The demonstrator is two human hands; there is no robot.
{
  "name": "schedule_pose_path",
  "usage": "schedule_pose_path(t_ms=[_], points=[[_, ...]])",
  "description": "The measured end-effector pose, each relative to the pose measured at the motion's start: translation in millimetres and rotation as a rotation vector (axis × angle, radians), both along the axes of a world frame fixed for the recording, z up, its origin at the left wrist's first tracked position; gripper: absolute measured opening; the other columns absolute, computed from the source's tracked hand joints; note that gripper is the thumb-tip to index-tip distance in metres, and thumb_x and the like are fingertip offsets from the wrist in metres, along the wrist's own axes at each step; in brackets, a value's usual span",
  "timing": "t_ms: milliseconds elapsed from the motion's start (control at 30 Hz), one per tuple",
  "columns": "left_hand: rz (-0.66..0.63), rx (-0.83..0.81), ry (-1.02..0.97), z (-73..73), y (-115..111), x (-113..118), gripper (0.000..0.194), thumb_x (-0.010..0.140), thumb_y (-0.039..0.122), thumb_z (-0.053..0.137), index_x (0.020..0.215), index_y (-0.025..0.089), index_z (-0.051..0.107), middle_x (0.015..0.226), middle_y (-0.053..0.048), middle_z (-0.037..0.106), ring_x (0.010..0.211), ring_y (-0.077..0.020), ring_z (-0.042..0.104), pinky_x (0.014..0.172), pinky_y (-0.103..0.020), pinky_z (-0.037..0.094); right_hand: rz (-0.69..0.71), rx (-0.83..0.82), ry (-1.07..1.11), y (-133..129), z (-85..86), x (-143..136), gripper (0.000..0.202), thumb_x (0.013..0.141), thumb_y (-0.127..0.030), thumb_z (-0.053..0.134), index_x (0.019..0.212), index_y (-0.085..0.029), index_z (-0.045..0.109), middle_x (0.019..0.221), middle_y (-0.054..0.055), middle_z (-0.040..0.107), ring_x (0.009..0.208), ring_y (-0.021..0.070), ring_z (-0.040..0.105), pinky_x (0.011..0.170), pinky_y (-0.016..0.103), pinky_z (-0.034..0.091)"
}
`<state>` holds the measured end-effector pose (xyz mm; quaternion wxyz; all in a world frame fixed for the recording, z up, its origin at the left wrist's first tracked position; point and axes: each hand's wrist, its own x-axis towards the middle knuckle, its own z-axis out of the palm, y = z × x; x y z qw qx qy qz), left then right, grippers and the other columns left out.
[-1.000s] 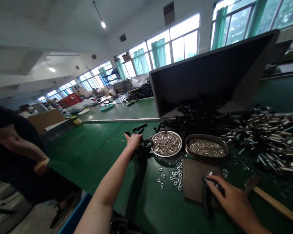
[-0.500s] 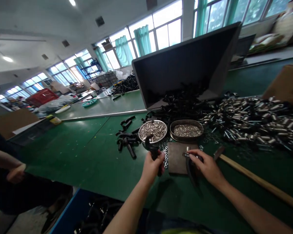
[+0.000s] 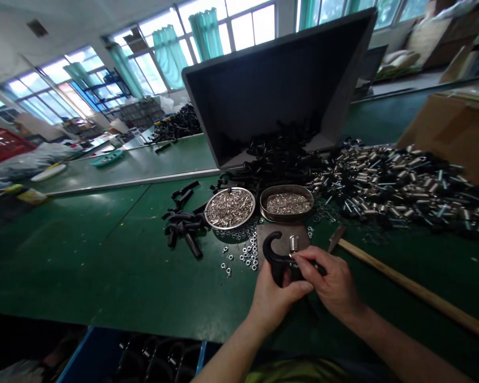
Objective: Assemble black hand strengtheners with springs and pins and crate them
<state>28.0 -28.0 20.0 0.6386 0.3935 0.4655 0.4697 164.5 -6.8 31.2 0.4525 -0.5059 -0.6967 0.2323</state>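
A black hook-shaped part [image 3: 272, 250] with pale lettering on its side is held by my left hand [image 3: 273, 300], fingers wrapped round its lower end. My right hand [image 3: 331, 279] is closed at the lettered side, thumb and fingertips pinched together against the part. A small shiny bit shows at those fingertips; what it is I cannot make out. Just above them stands a silver threaded cylinder [image 3: 294, 243]; whether it rests on the metal plate [image 3: 263, 234] or belongs to the part I cannot tell. Both hands meet over the plate's front edge.
Behind the plate are a round dish of small pins [image 3: 229, 208] and an oval tin of small metal pieces [image 3: 287, 203]. Loose nuts [image 3: 249, 252] and black parts [image 3: 183, 229] lie left; a hammer [image 3: 399, 276] and metal parts [image 3: 407, 186] lie right. A grey bin [image 3: 279, 90] stands behind.
My left hand has carried the hook-shaped part rightward to meet my right hand over the plate. My view has shifted right and down.
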Motion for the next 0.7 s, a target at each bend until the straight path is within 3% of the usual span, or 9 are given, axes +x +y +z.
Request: schedule_pose_path(t_ms=[100, 200, 300, 367, 400, 467, 567, 633, 700], points=[[-0.034, 0.009, 0.079, 0.9, 2.8, -7.2, 0.051, 0.055, 0.033, 0.082, 0.098, 0.018, 0.057, 0.071, 0.003, 0.056, 0.055, -0.0073, 0.049, 0.049, -0.018, 0.044, 0.114, -0.044, -0.039, 4.9, -1.4, 1.0, 0.023, 0.088, -0.034, 0.047, 0.077, -0.021, 0.063, 0.070, 0.001, 0.068, 0.066, 0.0147, 0.064, 0.062, 0.024, 0.047], [-0.132, -0.122, -0.038, -2.9, 8.6, -16.4, 0.051, 0.061, 0.041, 0.077, 0.099, 0.016, 0.055, 0.065, 0.003, 0.054, 0.048, -0.0087, 0.050, 0.042, -0.021, 0.046, 0.213, -0.135, -0.049, 9.7, 0.4, 1.4, 0.027, 0.091, -0.036, 0.043, 0.085, -0.021, 0.063, 0.076, 0.002, 0.069, 0.071, 0.0155, 0.065, 0.064, 0.024, 0.048], [-0.064, -0.173, -0.134, -6.2, 12.9, -22.9, 0.056, 0.061, 0.039, 0.077, 0.105, 0.016, 0.050, 0.063, 0.005, 0.053, 0.043, -0.0074, 0.048, 0.039, -0.020, 0.044, 0.344, -0.033, -0.104, 10.5, 0.4, 3.3, 0.026, 0.091, -0.036, 0.044, 0.100, -0.020, 0.061, 0.090, 0.006, 0.069, 0.084, 0.0180, 0.064, 0.073, 0.027, 0.049], [-0.006, -0.137, -0.102, -6.5, 13.2, -26.1, 0.063, 0.061, 0.036, 0.077, 0.113, 0.018, 0.047, 0.068, 0.004, 0.056, 0.043, -0.0067, 0.048, 0.040, -0.019, 0.044, 0.315, 0.046, -0.128, 8.8, -3.1, 5.3, 0.025, 0.089, -0.037, 0.046, 0.098, -0.019, 0.059, 0.090, 0.008, 0.067, 0.086, 0.0197, 0.063, 0.075, 0.030, 0.049], [0.013, -0.090, -0.048, -6.0, 12.8, -27.5, 0.066, 0.061, 0.035, 0.078, 0.117, 0.020, 0.045, 0.075, 0.003, 0.059, 0.047, -0.0076, 0.051, 0.043, -0.020, 0.046, 0.265, 0.013, -0.118, 8.1, -5.7, 6.2, 0.025, 0.089, -0.039, 0.045, 0.095, -0.019, 0.058, 0.086, 0.008, 0.067, 0.082, 0.0196, 0.063, 0.072, 0.031, 0.049], [0.049, 0.061, 0.120, -3.8, 11.4, -30.5, 0.072, 0.061, 0.030, 0.078, 0.124, 0.024, 0.043, 0.093, -0.001, 0.062, 0.065, -0.0125, 0.060, 0.059, -0.025, 0.052, 0.212, -0.233, -0.044, 8.4, -11.0, 7.7, 0.032, 0.092, -0.045, 0.037, 0.092, -0.019, 0.056, 0.071, 0.004, 0.063, 0.066, 0.0172, 0.062, 0.061, 0.028, 0.049], [0.032, 0.245, 0.305, 0.2, 9.4, -33.1, 0.083, 0.062, 0.022, 0.077, 0.134, 0.026, 0.036, 0.116, -0.005, 0.059, 0.101, -0.0208, 0.059, 0.092, -0.035, 0.047, 0.344, -0.671, 0.107, 14.7, -13.8, 7.0, 0.047, 0.092, -0.056, 0.027, 0.092, -0.018, 0.055, 0.063, 0.000, 0.059, 0.054, 0.0135, 0.057, 0.047, 0.023, 0.044], [-0.045, 0.270, 0.325, 0.9, 8.3, -32.2, 0.087, 0.064, 0.020, 0.076, 0.138, 0.027, 0.032, 0.120, -0.005, 0.058, 0.109, -0.0227, 0.056, 0.099, -0.038, 0.041, 0.477, -0.726, 0.141, 19.8, -10.9, 3.3, 0.044, 0.089, -0.056, 0.037, 0.089, -0.017, 0.057, 0.074, 0.002, 0.063, 0.065, 0.0141, 0.059, 0.051, 0.022, 0.045], [-0.071, 0.256, 0.305, -0.9, 6.6, -29.3, 0.085, 0.065, 0.021, 0.075, 0.137, 0.027, 0.033, 0.121, -0.005, 0.057, 0.111, -0.0226, 0.055, 0.100, -0.037, 0.040, 0.477, -0.632, 0.113, 22.3, -5.9, -3.0, 0.035, 0.087, -0.050, 0.048, 0.083, -0.016, 0.057, 0.079, 0.002, 0.063, 0.072, 0.0150, 0.059, 0.056, 0.023, 0.045]])
